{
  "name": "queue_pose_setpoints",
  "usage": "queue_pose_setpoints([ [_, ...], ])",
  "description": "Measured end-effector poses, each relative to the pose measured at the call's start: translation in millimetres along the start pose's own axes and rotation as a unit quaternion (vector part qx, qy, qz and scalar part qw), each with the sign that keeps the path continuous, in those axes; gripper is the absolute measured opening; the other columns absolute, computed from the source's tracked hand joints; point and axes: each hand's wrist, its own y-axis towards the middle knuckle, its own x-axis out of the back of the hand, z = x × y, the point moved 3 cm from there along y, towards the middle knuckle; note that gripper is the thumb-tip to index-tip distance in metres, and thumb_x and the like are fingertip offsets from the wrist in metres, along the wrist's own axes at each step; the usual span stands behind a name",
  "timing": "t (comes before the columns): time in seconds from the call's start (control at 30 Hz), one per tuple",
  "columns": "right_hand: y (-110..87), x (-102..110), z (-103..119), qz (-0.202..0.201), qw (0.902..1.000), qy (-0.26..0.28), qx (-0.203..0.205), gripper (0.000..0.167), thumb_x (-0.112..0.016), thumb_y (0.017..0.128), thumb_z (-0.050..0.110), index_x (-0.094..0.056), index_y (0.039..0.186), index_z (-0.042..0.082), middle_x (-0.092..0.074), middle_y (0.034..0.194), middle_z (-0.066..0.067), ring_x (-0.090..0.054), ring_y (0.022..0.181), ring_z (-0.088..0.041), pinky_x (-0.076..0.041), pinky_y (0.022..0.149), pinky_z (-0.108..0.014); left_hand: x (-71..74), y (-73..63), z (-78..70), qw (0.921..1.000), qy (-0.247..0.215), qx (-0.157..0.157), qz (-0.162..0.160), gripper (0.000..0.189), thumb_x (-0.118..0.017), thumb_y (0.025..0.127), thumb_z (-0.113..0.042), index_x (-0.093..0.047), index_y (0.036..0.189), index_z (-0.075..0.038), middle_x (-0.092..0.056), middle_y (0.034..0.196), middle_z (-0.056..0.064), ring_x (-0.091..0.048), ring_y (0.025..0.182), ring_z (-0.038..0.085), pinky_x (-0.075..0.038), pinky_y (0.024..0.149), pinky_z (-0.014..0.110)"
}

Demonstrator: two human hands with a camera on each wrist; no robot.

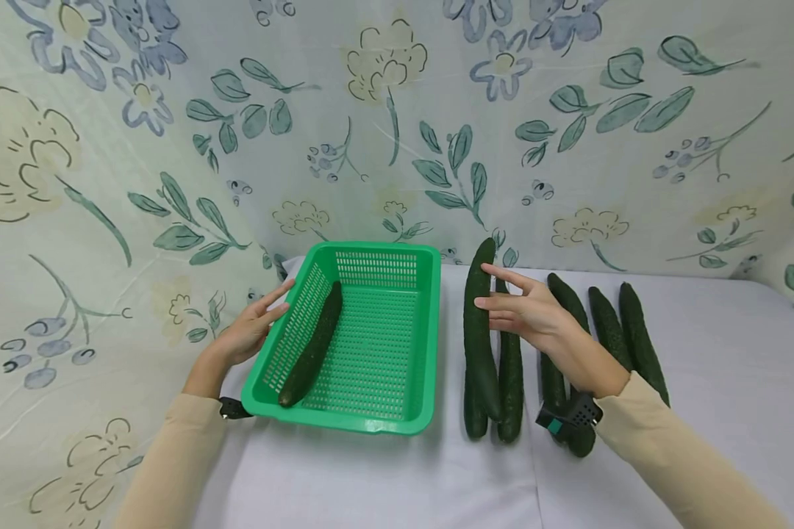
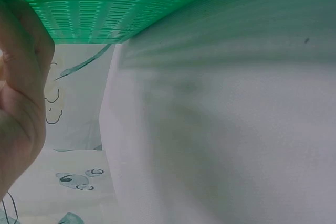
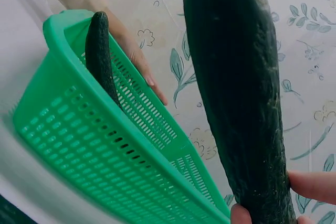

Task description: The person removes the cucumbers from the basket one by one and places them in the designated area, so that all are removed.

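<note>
My right hand [image 1: 526,308] grips a long dark green cucumber [image 1: 480,330] between thumb and fingers, and it overlaps two other cucumbers on the table in the head view. Seen from the right wrist, the held cucumber [image 3: 236,98] stands close to the camera, its lower end between the fingertips. To the left, a green plastic basket [image 1: 430,345] with slotted walls has one cucumber [image 1: 312,349] lying along its left side. My left hand [image 1: 248,330] rests against the basket's left outer wall, fingers extended; in the left wrist view the hand [image 2: 21,87] is beside the slotted wall.
Several more cucumbers [image 1: 643,338] lie on the white tablecloth [image 1: 721,338] to the right, partly hidden under my right forearm. Behind the table hangs a flower-patterned cloth [image 1: 384,169], which also runs down the left side.
</note>
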Motion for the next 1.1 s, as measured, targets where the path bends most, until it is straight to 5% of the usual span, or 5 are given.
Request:
queue_pose_setpoints([
  [0.2, -5.8, 15, -1, -0.011, 0.9998, 0.014, -0.006, 0.081, -0.073, 0.091, 0.005, -0.03, 0.159, 0.017, -0.015, 0.16, -0.024, -0.065, 0.091, -0.011, -0.055, 0.076, -0.027, -0.8, -0.2, 0.1, 1.0, 0.007, 0.002, 0.0, 0.059, -0.041, 0.11, -0.028, -0.015, 0.162, -0.024, -0.059, 0.062, -0.004, -0.032, 0.035, 0.003, -0.035, 0.039, 0.02],
  [0.5, -13.6, 44, -3, -0.02, 0.9998, 0.006, -0.007, 0.084, -0.072, 0.093, 0.007, -0.024, 0.161, 0.021, -0.001, 0.162, -0.024, -0.029, 0.141, -0.045, -0.054, 0.081, -0.025, 0.2, 0.2, 0.6, 0.9999, 0.009, -0.003, -0.004, 0.058, -0.041, 0.11, -0.027, -0.016, 0.162, -0.024, -0.066, 0.075, -0.008, -0.03, 0.036, 0.003, -0.034, 0.039, 0.02],
  [0.67, -19.7, 63, -5, -0.018, 0.9998, 0.012, 0.003, 0.084, -0.072, 0.093, 0.006, -0.024, 0.161, 0.021, 0.003, 0.161, -0.026, -0.06, 0.116, -0.022, -0.054, 0.079, -0.025, 0.3, 0.7, 2.4, 1.0, 0.004, 0.001, 0.005, 0.058, -0.041, 0.11, -0.028, -0.015, 0.162, -0.025, -0.062, 0.071, -0.004, -0.037, 0.039, 0.003, -0.039, 0.044, 0.02],
  [0.77, -22.2, 75, -6, -0.014, 0.9996, 0.021, 0.014, 0.083, -0.07, 0.094, 0.004, -0.024, 0.161, 0.022, 0.006, 0.161, -0.027, -0.065, 0.097, -0.007, -0.054, 0.077, -0.026, 0.9, 1.1, 2.6, 0.9999, -0.005, -0.004, 0.009, 0.059, -0.04, 0.11, -0.026, -0.013, 0.162, -0.023, -0.071, 0.096, 0.006, -0.044, 0.042, 0.005, -0.043, 0.048, 0.021],
  [1.1, -30.2, 121, -16, -0.011, 0.9992, 0.008, 0.036, 0.078, -0.066, 0.095, 0.001, -0.029, 0.159, 0.028, 0.009, 0.16, -0.028, -0.061, 0.107, -0.005, -0.054, 0.078, -0.027, 0.3, 1.6, 2.2, 0.9995, -0.025, -0.002, 0.017, 0.06, -0.038, 0.11, -0.025, -0.01, 0.163, -0.021, -0.071, 0.109, 0.013, -0.054, 0.049, 0.008, -0.05, 0.055, 0.023],
])
